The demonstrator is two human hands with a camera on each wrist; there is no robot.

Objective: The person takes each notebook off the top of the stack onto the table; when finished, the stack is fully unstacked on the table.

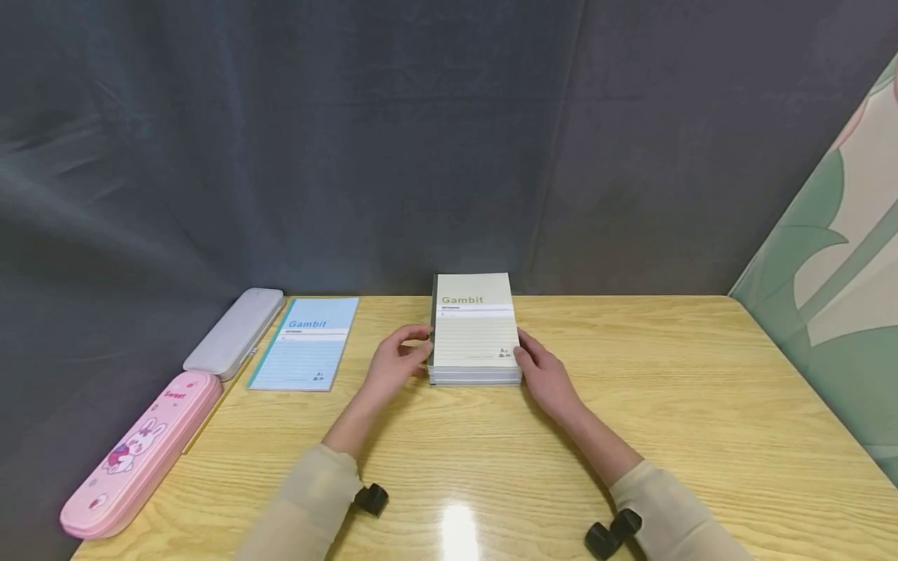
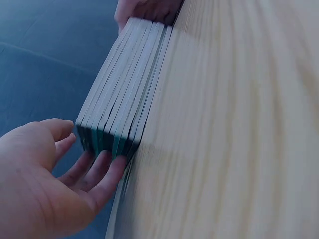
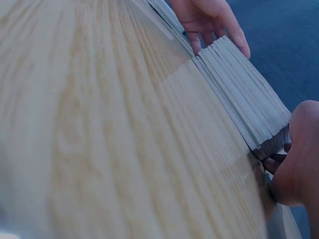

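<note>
A neat stack of several notebooks (image 1: 477, 331) lies on the table, its top one cream with "Gambit" on the cover and a dark spine at left. My left hand (image 1: 398, 358) is at the spine side, thumb raised and apart from the fingers. In the left wrist view its fingertips (image 2: 102, 162) touch the dark and teal spines. My right hand (image 1: 550, 382) rests against the opposite side, fingertips right at the edge. The right wrist view shows the page ends (image 3: 239, 89) lined up evenly, with part of the right hand's fingers hidden behind the stack's corner.
Left of the stack lies a single light blue notebook (image 1: 304, 343). Farther left are a pale grey case (image 1: 235, 331), a pink pencil case (image 1: 143, 456) with a rabbit picture, and a thin yellow pencil (image 1: 217, 405). A dark curtain (image 1: 421, 140) hangs behind the table.
</note>
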